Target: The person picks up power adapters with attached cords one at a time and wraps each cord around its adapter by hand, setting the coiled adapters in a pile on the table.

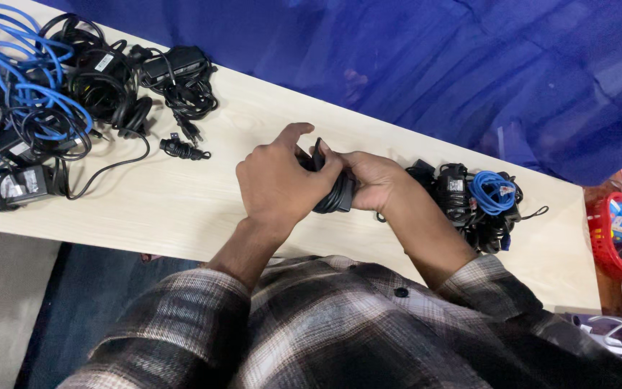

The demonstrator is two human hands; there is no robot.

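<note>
Coiled black cable bundle (336,193), both hands

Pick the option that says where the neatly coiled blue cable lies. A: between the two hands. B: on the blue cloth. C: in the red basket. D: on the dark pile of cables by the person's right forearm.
D: the coiled blue cable rests on the dark pile beside the right forearm.

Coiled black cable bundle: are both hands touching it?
Touching. The head view shows the left hand wrapped over the coiled black cable bundle and the right hand gripping it from the other side, no gap visible, above the table.
</note>
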